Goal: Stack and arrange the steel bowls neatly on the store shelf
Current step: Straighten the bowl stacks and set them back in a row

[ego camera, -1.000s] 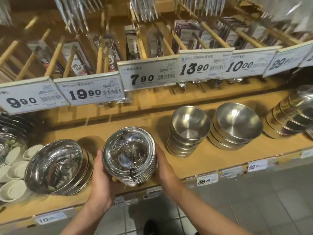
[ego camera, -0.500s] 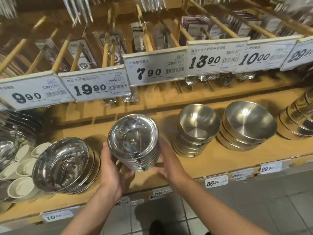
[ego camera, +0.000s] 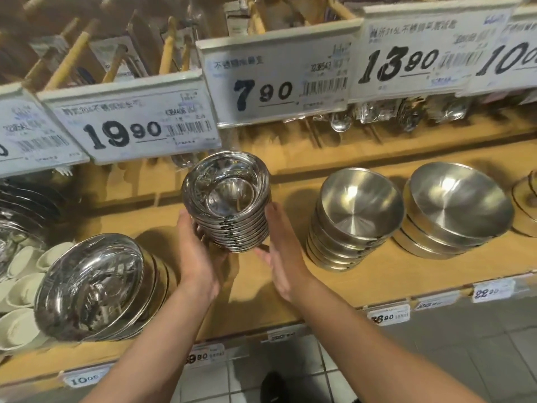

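A stack of several small shiny steel bowls (ego camera: 226, 199) is held tilted between my two hands above the wooden shelf (ego camera: 392, 274). My left hand (ego camera: 197, 257) grips its left side and bottom with curled fingers. My right hand (ego camera: 279, 251) presses flat against its right side, fingers straight. To the left a stack of large polished bowls (ego camera: 93, 283) leans on the shelf. To the right stand a stack of matte steel bowls (ego camera: 354, 216) and a wider matte stack (ego camera: 456, 207).
Price cards (ego camera: 279, 80) hang just above the held stack, with packaged utensils on wooden pegs behind. White ceramic dishes (ego camera: 20, 289) sit at far left, dark plates (ego camera: 26, 199) above them. More bowls (ego camera: 526, 199) show at the right edge. Tiled floor lies below.
Both hands have carried the small bowl stack up and deeper over the shelf, between the large polished stack and the matte stack. My view has moved closer to the shelf.
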Action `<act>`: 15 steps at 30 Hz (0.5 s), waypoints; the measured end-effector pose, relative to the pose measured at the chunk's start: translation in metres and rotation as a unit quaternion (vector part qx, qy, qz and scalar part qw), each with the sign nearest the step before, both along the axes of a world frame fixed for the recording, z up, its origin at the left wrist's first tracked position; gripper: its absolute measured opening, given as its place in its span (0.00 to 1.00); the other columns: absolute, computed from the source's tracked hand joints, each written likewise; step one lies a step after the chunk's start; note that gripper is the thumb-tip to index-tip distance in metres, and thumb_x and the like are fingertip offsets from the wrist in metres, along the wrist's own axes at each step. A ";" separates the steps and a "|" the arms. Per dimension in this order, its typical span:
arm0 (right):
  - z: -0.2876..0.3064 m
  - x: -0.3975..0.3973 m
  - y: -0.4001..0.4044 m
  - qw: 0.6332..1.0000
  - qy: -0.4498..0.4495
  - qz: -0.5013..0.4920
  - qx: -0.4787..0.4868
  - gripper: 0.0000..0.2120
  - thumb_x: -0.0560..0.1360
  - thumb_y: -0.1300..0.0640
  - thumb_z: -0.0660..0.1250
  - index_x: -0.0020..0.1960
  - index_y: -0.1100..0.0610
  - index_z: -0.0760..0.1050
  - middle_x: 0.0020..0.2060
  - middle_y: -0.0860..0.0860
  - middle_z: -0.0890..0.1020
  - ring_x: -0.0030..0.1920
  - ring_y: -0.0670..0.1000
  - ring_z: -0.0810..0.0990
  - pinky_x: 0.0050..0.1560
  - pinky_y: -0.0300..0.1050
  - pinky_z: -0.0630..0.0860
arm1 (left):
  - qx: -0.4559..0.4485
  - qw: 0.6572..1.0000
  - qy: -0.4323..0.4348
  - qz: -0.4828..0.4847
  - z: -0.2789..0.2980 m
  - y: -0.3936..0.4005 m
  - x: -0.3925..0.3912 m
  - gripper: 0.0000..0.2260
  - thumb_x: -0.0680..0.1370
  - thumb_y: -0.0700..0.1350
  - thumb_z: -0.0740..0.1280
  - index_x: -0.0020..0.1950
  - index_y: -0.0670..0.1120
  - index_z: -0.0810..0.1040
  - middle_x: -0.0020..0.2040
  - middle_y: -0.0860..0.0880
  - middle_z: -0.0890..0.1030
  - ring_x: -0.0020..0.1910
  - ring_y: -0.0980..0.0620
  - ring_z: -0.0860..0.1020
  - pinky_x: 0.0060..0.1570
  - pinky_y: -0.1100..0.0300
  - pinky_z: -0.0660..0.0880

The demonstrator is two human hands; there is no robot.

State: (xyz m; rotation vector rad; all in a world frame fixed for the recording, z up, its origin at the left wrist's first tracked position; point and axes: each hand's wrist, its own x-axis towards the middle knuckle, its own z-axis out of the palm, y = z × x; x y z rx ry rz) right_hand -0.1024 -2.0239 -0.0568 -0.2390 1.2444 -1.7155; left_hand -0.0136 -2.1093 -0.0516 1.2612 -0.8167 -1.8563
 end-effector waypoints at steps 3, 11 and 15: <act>0.006 0.003 0.003 1.000 -0.023 -0.012 0.012 0.08 0.86 0.51 0.57 0.62 0.41 0.69 0.45 0.24 0.82 0.47 0.27 0.80 0.56 0.36 0.79 | 0.003 1.000 0.006 -0.001 0.001 0.000 -0.003 0.22 0.82 0.63 0.58 0.50 0.51 0.86 0.42 0.56 0.88 0.40 0.59 0.86 0.54 0.49 0.78; -0.001 0.021 0.111 0.974 -0.005 0.083 0.213 0.12 0.83 0.48 0.64 0.66 0.42 0.75 0.66 0.39 0.75 0.65 0.44 0.74 0.66 0.51 0.78 | 0.119 0.991 -0.043 -0.035 -0.012 0.047 0.012 0.22 0.83 0.60 0.58 0.39 0.49 0.81 0.34 0.52 0.83 0.34 0.56 0.83 0.36 0.60 0.78; -0.003 -0.016 0.171 0.964 -0.004 0.003 0.267 0.11 0.85 0.54 0.61 0.65 0.50 0.78 0.63 0.50 0.80 0.63 0.49 0.79 0.60 0.56 0.82 | 0.137 0.976 -0.113 -0.124 -0.014 0.091 0.003 0.15 0.85 0.57 0.59 0.63 0.49 0.76 0.58 0.45 0.80 0.56 0.46 0.79 0.53 0.48 0.76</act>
